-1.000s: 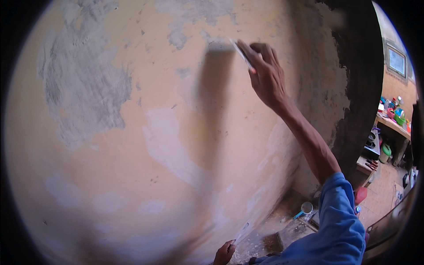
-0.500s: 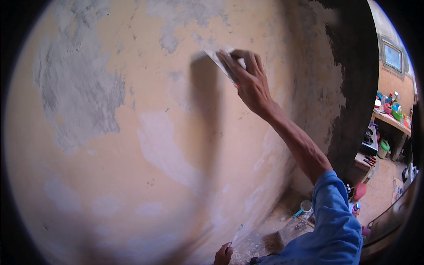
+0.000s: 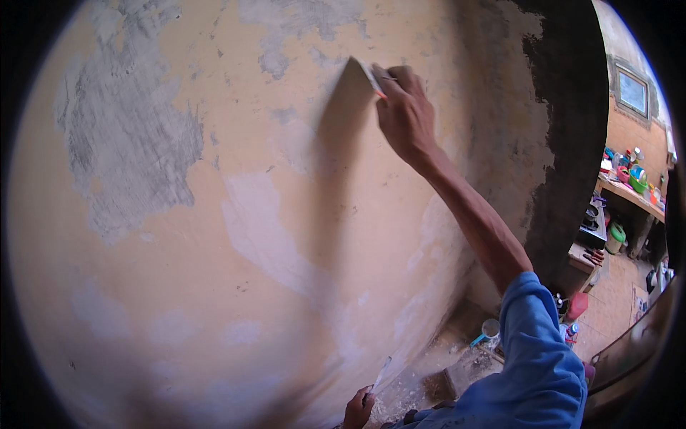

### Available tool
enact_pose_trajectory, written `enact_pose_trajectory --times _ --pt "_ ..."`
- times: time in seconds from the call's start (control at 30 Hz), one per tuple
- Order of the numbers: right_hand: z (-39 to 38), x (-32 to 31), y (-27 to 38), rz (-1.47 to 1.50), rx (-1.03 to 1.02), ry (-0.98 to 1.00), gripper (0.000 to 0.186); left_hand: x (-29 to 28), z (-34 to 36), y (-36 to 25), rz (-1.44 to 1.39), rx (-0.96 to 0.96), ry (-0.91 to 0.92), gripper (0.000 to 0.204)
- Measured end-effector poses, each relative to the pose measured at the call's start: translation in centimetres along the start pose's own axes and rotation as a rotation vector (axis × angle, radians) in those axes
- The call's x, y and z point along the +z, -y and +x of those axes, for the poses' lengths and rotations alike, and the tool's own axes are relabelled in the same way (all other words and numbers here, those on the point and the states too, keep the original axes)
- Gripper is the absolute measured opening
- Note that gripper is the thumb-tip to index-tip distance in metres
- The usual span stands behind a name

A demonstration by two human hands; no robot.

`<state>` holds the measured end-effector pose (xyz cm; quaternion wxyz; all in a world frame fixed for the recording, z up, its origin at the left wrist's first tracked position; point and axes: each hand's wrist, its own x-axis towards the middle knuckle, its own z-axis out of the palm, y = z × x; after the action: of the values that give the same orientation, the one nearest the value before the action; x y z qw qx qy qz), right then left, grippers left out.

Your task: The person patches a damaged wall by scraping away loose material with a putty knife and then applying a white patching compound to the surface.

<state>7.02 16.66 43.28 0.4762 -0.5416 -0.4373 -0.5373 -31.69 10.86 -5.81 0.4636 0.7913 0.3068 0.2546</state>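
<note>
Up on the cream wall (image 3: 171, 264), which has rough grey and white patches (image 3: 132, 143), my right hand (image 3: 406, 114) grips a thin, flat scraper (image 3: 366, 74). Its blade is at the wall surface and casts a long shadow downward. Low at the bottom centre, my left hand (image 3: 357, 407) is closed on the handle of a narrow putty knife (image 3: 383, 372), its light blade pointing up beside the wall.
To the right is a dark wall strip (image 3: 572, 129). Beyond it are a small window (image 3: 632, 93), a counter (image 3: 636, 199) with colourful dishes and a green-lidded bucket (image 3: 616, 237). A white dipper (image 3: 490, 329) and red container (image 3: 576, 307) sit low on the right.
My right hand with the scraper moved down and left, then back upward, ending slightly left of where it started. My left hand shifted only slightly.
</note>
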Motion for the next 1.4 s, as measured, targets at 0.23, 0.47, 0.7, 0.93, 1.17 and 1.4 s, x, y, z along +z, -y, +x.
enact_pose_trajectory --times 0.23,0.47,0.7,0.93,1.17,1.4 --pt "-5.8 0.2 5.4 0.138 -0.228 0.167 0.066 0.5 -1.0 1.4 0.019 -0.106 0.007 0.037" --pt "-0.8 -0.5 0.2 0.002 -0.065 -0.016 0.047 -0.1 -1.1 2.3 0.040 -0.043 -0.016 0.037" --pt "-5.9 0.2 5.1 0.112 -0.244 0.185 0.067 0.3 -1.7 3.5 0.040 -0.104 -0.021 0.037" --pt "0.1 -1.4 1.2 0.096 -0.183 -0.050 0.062 0.3 -0.8 3.5 0.018 0.046 -0.054 0.035" --pt "-6.1 -0.7 3.3 0.225 -0.293 0.233 0.052 0.1 0.0 2.6 -0.051 0.068 0.006 0.034" --pt "-36.7 -16.5 -5.6 0.138 0.630 0.838 0.034 1.2 -1.3 5.0 -0.045 0.073 -0.013 0.037"
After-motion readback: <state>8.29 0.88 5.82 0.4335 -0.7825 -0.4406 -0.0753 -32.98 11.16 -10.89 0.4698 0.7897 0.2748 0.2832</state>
